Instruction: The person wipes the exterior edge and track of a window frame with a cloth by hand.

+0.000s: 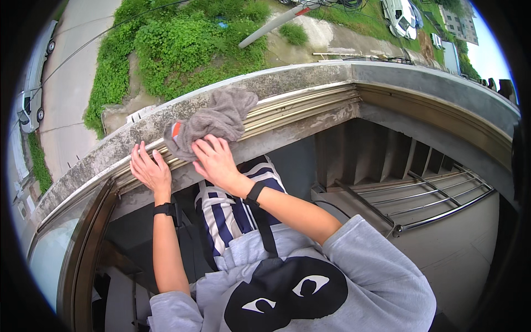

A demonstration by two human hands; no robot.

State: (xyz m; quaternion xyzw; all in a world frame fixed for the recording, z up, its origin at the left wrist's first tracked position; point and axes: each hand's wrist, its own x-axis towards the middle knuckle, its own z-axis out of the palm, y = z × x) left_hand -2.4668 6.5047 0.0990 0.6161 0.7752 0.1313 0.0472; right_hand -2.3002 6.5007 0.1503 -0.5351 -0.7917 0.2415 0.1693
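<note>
A crumpled grey-brown cloth (220, 118) with an orange and white patch lies over the metal window track (298, 106) and the weathered concrete sill. My right hand (215, 159) rests with its fingertips on the near edge of the cloth; whether they pinch it cannot be told. Left of the cloth, my left hand (151, 170) touches the track with spread fingers and holds nothing. Both wrists wear black bands.
A brown-framed sliding window pane (89, 245) stands at the left. Beyond the sill (116, 133) is a drop to greenery, a road and parked vehicles. Stairs and a chrome metal railing (439, 216) are at the right. A utility pole (274, 27) rises outside.
</note>
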